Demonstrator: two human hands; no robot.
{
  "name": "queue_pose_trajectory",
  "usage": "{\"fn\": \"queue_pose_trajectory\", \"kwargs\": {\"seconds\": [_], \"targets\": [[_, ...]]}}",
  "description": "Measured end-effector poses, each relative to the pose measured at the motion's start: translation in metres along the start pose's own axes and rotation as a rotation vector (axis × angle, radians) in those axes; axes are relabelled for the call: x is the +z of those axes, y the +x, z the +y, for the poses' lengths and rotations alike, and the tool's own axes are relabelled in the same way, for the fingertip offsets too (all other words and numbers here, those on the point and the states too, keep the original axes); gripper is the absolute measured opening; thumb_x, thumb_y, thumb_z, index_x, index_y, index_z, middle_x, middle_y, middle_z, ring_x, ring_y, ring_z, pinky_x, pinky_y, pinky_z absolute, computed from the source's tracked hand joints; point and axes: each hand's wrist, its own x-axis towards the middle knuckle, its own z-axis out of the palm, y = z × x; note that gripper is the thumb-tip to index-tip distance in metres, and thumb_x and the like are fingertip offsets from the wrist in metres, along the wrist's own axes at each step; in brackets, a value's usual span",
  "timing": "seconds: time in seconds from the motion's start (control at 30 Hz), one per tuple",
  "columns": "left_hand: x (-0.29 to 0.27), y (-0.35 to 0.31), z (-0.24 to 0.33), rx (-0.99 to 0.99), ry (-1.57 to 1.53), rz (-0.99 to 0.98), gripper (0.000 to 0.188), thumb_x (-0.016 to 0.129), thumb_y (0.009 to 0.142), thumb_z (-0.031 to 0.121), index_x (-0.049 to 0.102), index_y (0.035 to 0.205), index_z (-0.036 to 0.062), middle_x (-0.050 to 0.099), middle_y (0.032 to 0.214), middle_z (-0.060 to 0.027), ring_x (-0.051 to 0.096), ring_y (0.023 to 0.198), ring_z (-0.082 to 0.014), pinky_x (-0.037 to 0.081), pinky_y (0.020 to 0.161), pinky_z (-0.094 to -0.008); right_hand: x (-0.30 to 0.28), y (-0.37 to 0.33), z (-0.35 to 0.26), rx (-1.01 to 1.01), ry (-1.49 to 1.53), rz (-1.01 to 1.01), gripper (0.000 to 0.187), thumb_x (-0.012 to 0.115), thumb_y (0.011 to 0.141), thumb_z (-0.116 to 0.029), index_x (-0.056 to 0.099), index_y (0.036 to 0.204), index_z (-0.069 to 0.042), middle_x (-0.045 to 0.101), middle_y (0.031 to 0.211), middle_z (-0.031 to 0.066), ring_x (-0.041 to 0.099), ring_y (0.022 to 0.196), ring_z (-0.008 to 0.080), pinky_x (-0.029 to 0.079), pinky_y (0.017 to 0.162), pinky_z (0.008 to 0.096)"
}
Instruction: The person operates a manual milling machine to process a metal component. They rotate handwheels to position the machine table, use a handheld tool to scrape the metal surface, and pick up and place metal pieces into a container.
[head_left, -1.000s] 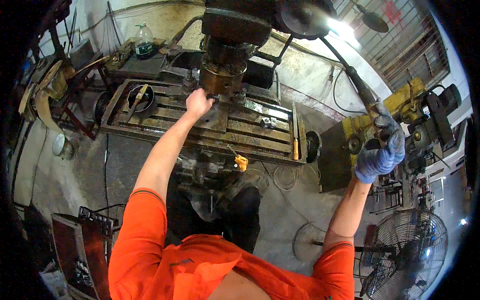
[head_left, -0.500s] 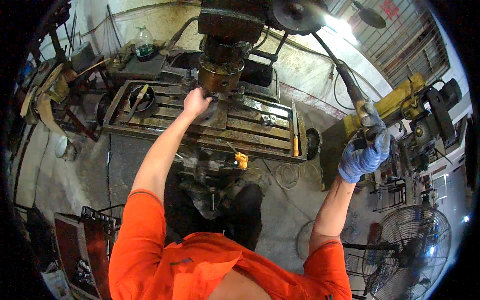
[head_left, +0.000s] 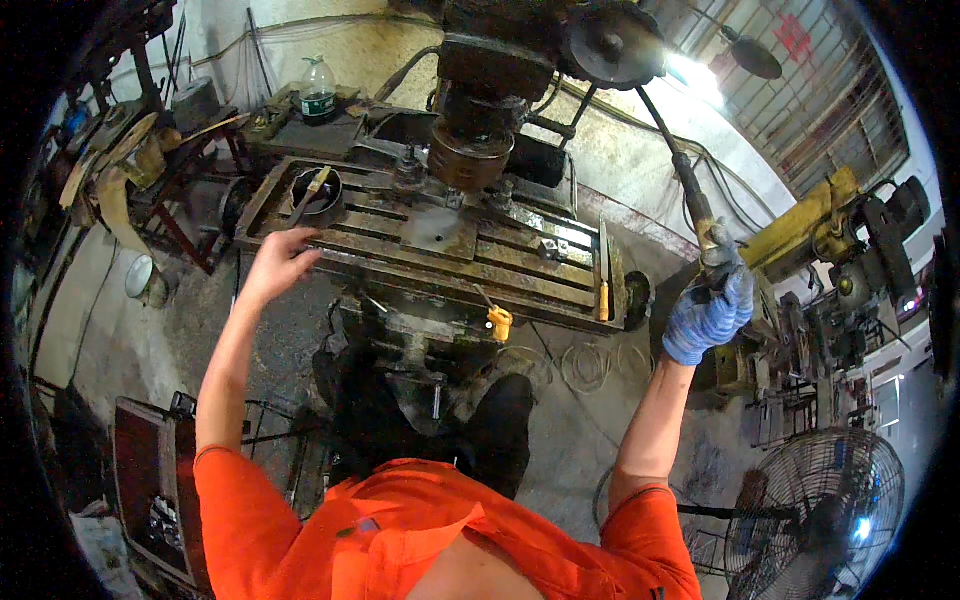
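Your left hand (head_left: 283, 262) hangs loosely open, the pot (head_left: 331, 207) just beyond it; your gloved right hand (head_left: 710, 308) grips the lever (head_left: 688, 182) extending past it.

A stained, yellowish-white wall (head_left: 365, 60) spans eleven to one o'clock, with a barred window (head_left: 840, 130) at two. A lamp (head_left: 695, 80) glares near half past one. Grey floor (head_left: 560, 460) shows at five, a pedestal fan (head_left: 815, 520) at four, a reddish-brown cabinet (head_left: 145, 430) at eight.
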Motion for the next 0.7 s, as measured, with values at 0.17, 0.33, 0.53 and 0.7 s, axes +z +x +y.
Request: {"fn": "queue_pose_trajectory", "kwargs": {"seconds": [0.17, 0.33, 0.53, 0.7], "targets": [[-0.078, -0.071, -0.018, -0.160, 0.087, 0.175, 0.032, 0.058, 0.077, 0.005, 0.054, 0.107, -0.0073, 0.056, 0.064, -0.0063, 0.052, 0.054, -0.0093, 0.044, 0.049, -0.0257, -0.002, -0.014, 0.013, -0.198, -0.645, -0.044, 0.034, 0.046, 0.084, -0.021, 0.061, 0.101, 0.005, 0.063, 0.086, 0.0088, 0.056, 0.072, 0.0172, 0.045, 0.066, 0.0302], [-0.160, -0.154, -0.018, -0.284, 0.389, 0.187, 0.037, 0.062, 0.076, 0.015, 0.055, 0.107, -0.0040, 0.061, 0.074, -0.0109, 0.056, 0.062, -0.0131, 0.046, 0.056, -0.0295, -0.070, -0.016, 0.050, -0.300, -0.881, -0.115, 0.029, 0.058, 0.076, -0.011, 0.059, 0.101, 0.003, 0.062, 0.096, 0.0098, 0.058, 0.079, 0.0190, 0.047, 0.068, 0.0299], [-0.247, -0.327, -0.058, -0.644, 0.562, 0.535, 0.036, 0.063, 0.074, 0.016, 0.057, 0.103, -0.0035, 0.062, 0.074, -0.0154, 0.059, 0.052, -0.0186, 0.048, 0.054, -0.0327, -0.077, -0.017, 0.050, -0.612, -1.351, 0.046, 0.023, 0.069, 0.073, -0.019, 0.062, 0.088, -0.002, 0.065, 0.083, 0.0085, 0.063, 0.073, 0.0211, 0.051, 0.066, 0.0298], [-0.257, -0.449, -0.103, -1.029, 0.770, 0.622, 0.047, 0.066, 0.066, 0.020, 0.057, 0.107, -0.0008, 0.063, 0.083, -0.0176, 0.063, 0.065, -0.0260, 0.050, 0.061, -0.0350, -0.064, -0.016, 0.082, -0.835, -1.078, 0.013, 0.024, 0.065, 0.075, -0.023, 0.063, 0.083, -0.001, 0.066, 0.081, 0.0090, 0.063, 0.069, 0.0215, 0.050, 0.061, 0.0293]]}}
